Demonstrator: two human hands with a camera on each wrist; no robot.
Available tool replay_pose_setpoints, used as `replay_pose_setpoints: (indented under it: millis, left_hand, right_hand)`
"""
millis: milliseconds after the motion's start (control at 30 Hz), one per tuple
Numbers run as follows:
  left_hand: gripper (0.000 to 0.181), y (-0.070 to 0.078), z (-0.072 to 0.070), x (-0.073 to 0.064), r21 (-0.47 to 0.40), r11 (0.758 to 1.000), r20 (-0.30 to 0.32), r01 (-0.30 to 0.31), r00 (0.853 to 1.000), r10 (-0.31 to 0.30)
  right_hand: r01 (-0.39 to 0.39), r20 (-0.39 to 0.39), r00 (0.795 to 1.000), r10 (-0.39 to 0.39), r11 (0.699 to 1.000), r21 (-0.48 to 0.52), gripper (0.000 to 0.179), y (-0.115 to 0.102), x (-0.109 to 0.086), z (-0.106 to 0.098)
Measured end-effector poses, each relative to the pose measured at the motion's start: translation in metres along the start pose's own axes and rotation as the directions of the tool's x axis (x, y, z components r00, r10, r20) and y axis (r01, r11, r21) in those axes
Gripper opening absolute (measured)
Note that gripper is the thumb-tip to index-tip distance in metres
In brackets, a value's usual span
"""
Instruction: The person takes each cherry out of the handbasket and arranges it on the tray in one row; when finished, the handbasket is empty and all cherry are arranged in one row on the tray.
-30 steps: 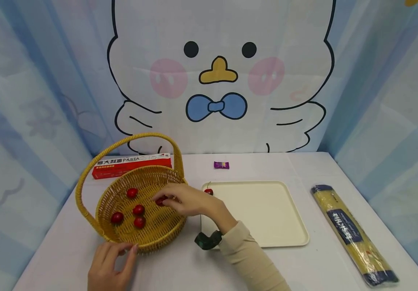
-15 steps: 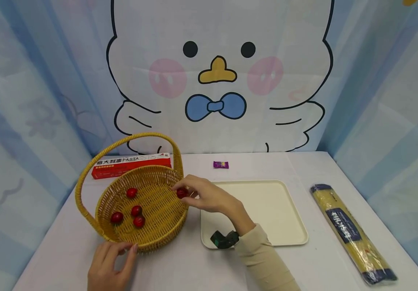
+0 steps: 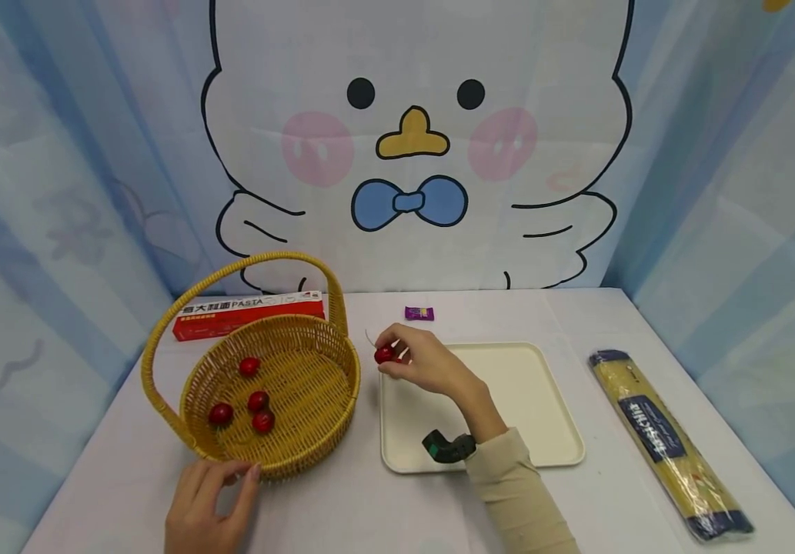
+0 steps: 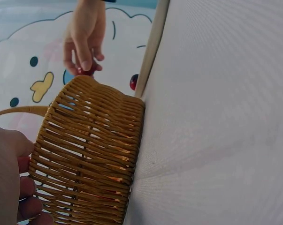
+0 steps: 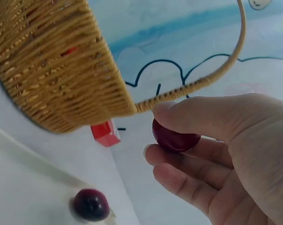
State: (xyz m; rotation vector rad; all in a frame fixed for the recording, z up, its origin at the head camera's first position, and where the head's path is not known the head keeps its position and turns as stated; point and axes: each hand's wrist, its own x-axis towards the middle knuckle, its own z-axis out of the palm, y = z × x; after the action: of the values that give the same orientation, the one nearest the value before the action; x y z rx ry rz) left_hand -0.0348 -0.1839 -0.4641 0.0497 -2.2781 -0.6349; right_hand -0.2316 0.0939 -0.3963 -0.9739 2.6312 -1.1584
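A dark red cherry (image 5: 175, 139) is pinched between the thumb and fingers of my right hand (image 3: 432, 362), held over the far left corner of the cream tray (image 3: 483, 454). Another cherry (image 5: 91, 205) lies on that tray, mostly covered by the hand in the head view. To the left stands a yellow woven basket (image 3: 328, 431) with several red cherries (image 3: 263, 421) inside. My left hand (image 3: 206, 504) grips its near rim, fingertips at the weave; in the left wrist view its curled fingers (image 4: 31, 206) meet the basket edge.
The basket's tall handle (image 3: 231, 269) arches over it. Behind lies a red pasta box (image 3: 252, 315). A small purple packet (image 3: 419, 313) is beyond the tray, and a long bag of pasta (image 3: 667, 442) lies at the right.
My right hand has lifted a cherry out of the basket and carried it right, to above the tray's left corner. The left hand stays at the basket's near rim.
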Motion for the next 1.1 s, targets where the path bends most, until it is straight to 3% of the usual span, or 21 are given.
replay_pose_setpoints:
  millis: [300, 500, 733, 900, 1100]
  left_hand:
    - [0.024, 0.002, -0.001, -0.001, 0.006, 1.0, -0.001, 0.019, 1.0, -0.019]
    - [0.024, -0.001, 0.001, -0.001, -0.019, 1.0, -0.019, -0.005, 1.0, 0.005]
    - [0.025, -0.003, 0.002, -0.001, -0.029, 1.0, -0.016, -0.007, 1.0, 0.006]
    - [0.025, -0.003, 0.002, -0.002, -0.031, 0.999, -0.02, -0.014, 1.0, 0.013]
    - [0.025, -0.002, 0.002, -0.001, -0.019, 1.0, -0.008, -0.003, 1.0, 0.002]
  right_hand:
    - [-0.043, -0.071, 0.997, 0.039, 0.998, -0.053, 0.024, 0.022, -0.001, -0.004]
    - [-0.138, -0.064, 0.989, 0.136, 0.99, -0.028, 0.031, 0.03, -0.002, -0.004]
    - [-0.214, -0.069, 0.975, 0.209, 0.974, -0.073, 0.027, 0.041, -0.003, -0.003]
    - [-0.245, -0.077, 0.969, 0.236, 0.959, -0.142, 0.028, 0.049, -0.001, 0.0]
    - [-0.266, -0.064, 0.964, 0.26, 0.954, -0.138, 0.029, 0.055, -0.001, 0.002]
